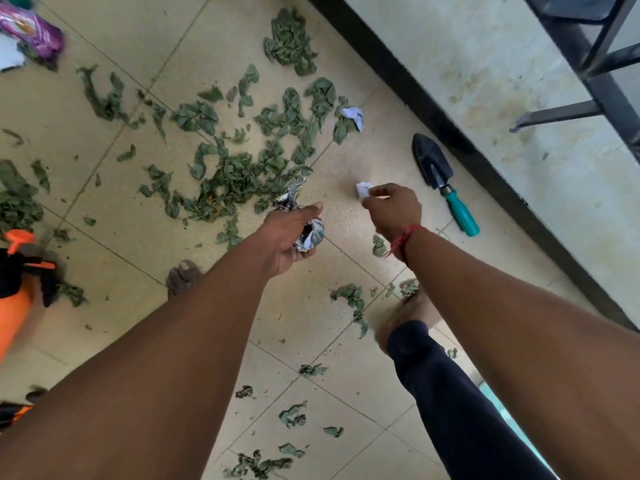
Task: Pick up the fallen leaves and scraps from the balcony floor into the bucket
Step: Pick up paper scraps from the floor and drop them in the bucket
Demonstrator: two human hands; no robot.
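Observation:
Wilted green leaves [235, 178] lie scattered over the tiled balcony floor [104, 244], thickest in the middle. My left hand [287, 237] grips a bunch of crumpled printed paper scraps [310, 235] that stick out above and below the fist. My right hand [394, 207] pinches a small white paper scrap [363, 189] between thumb and fingers, just above the floor. Another crumpled white scrap [353, 116] lies among the leaves farther away. No bucket is in view.
A black garden trowel with a teal handle [446, 188] lies near the black skirting of the wall [450, 126]. An orange spray bottle [17, 278] stands at the left edge, a purple packet [34, 32] at the top left. My feet and a dark trouser leg [450, 393] are below.

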